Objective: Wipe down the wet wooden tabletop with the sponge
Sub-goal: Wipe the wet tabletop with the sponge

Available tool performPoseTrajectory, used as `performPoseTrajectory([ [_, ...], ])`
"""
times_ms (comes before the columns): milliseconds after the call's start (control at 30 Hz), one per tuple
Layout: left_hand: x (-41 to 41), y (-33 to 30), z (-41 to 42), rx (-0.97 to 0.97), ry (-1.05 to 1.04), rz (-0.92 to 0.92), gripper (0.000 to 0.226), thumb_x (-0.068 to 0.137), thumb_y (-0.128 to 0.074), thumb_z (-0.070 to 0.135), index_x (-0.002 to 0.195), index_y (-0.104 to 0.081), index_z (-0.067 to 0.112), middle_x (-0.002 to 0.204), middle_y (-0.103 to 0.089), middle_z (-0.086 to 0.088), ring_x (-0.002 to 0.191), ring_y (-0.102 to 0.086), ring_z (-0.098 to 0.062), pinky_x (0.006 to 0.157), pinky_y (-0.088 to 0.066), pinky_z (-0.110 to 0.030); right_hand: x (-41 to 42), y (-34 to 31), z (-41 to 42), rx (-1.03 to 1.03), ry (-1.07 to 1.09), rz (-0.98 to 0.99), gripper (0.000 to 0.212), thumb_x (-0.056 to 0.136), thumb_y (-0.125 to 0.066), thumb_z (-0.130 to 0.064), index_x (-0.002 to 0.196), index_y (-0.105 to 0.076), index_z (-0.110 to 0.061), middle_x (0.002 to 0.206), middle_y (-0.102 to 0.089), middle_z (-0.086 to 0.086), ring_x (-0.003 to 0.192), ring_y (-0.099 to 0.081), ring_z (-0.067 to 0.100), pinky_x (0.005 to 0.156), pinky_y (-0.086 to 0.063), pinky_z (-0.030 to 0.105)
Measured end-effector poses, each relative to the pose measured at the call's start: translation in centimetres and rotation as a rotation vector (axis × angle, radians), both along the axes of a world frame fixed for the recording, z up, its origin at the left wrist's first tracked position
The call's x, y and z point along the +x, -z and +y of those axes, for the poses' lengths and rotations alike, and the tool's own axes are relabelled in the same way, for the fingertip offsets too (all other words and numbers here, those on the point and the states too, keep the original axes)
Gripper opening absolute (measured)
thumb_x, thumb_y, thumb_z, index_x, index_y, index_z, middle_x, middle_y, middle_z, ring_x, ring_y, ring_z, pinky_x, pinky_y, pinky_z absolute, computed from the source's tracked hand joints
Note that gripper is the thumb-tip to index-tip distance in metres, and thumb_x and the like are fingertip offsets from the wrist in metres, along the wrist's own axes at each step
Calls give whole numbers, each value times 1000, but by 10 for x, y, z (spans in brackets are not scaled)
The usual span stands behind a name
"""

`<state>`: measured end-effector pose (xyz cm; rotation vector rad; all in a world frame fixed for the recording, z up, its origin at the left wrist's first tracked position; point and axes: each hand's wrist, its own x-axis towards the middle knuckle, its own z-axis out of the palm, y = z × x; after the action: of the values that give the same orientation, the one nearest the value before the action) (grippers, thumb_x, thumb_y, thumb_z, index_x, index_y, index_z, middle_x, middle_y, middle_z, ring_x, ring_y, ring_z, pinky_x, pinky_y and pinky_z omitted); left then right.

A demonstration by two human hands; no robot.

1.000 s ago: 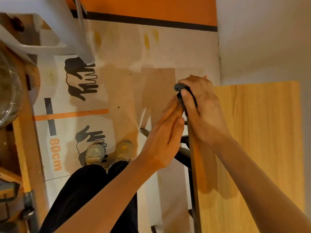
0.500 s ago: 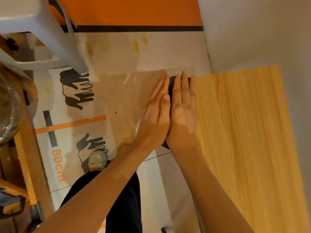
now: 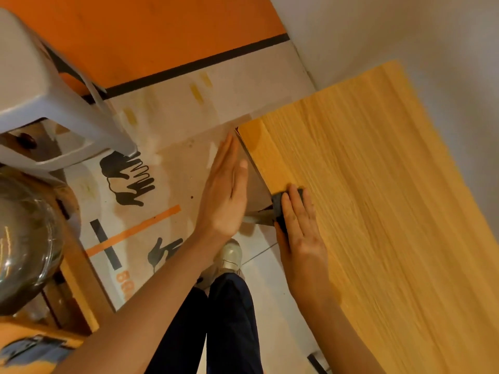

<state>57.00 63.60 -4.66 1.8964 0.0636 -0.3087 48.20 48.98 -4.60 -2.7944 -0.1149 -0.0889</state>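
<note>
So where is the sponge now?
In the head view, the dark sponge lies at the tabletop's left edge, pressed under the flat right hand; the left hand is off the table.

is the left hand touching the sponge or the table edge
Apart. The head view shows floor between the open left hand and both the sponge and tabletop.

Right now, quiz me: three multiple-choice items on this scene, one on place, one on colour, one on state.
1. Where is the sponge?
A. At the tabletop's left edge
B. On the floor
C. In the glass bowl

2. What colour is the sponge?
A. Yellow
B. Dark grey
C. Pink

3. How is the left hand?
A. Gripping the sponge
B. Open, beside the table
C. Clenched in a fist

Key: 1 A, the right hand presses the sponge on the tabletop edge; 2 B, it shows dark grey; 3 B, the left hand has straight fingers, holding nothing.
</note>
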Motion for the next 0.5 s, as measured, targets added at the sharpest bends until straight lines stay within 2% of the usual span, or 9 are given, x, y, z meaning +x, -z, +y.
performPoseTrajectory([
  [67, -16, -5, 2, 13, 6, 9, 58, 107, -27, 38, 161, -17, 19, 168, -15, 9, 153, -9, 2, 116, -6, -4, -12, -7, -3, 89, 45, 22, 58, 90, -64, 2, 143, -41, -1, 154, -35, 11, 147, -23, 28, 113, -36, 48],
  [167, -42, -17, 3, 10, 11, -2, 60, 104, -34, 38, 159, -25, 17, 165, -26, 9, 151, -19, 3, 115, -15, -5, -24, -17, -8, 271, 138, 60, 56, 88, -66, 2, 140, -48, -6, 150, -42, 3, 145, -29, 20, 116, -32, 29],
  [267, -59, -39, -3, -10, 39, 78, 45, 107, -41, 29, 152, -38, 25, 150, -42, 19, 134, -33, 20, 103, -26, 2, -23, -39, -14, 471, 291, 151, 50, 90, -65, -4, 137, -53, -17, 145, -49, -7, 136, -44, 13, 109, -40, 30],
  [300, -62, -49, -7, -37, 69, 122, 40, 107, -44, 25, 147, -44, 28, 144, -50, 20, 129, -40, 20, 98, -30, 2, -20, -49, -16, 501, 323, 173, 48, 91, -64, -9, 135, -53, -22, 143, -51, -9, 128, -52, 13, 105, -44, 32],
  [367, -65, -66, -19, -108, 113, 243, 31, 105, -48, 31, 134, -56, 29, 128, -63, 20, 121, -54, 9, 90, -38, -1, -16, -68, -18, 548, 349, 195, 47, 92, -64, -16, 134, -50, -31, 140, -53, -10, 122, -56, 9, 102, -44, 27],
  [433, -62, -87, -36, -217, 88, 416, 30, 99, -47, 45, 118, -64, 30, 109, -71, 16, 109, -64, -1, 79, -44, -4, -12, -84, -19, 576, 348, 178, 47, 92, -65, -24, 136, -49, -27, 138, -53, -9, 123, -50, 0, 102, -39, 14],
  [500, -55, -106, -52, -322, 30, 614, 32, 101, -44, 47, 112, -67, 28, 102, -75, 6, 98, -71, -8, 69, -49, -9, -10, -95, -20, 598, 322, 162, 50, 90, -66, -29, 136, -50, -18, 141, -49, -9, 126, -41, -8, 103, -32, 4],
])
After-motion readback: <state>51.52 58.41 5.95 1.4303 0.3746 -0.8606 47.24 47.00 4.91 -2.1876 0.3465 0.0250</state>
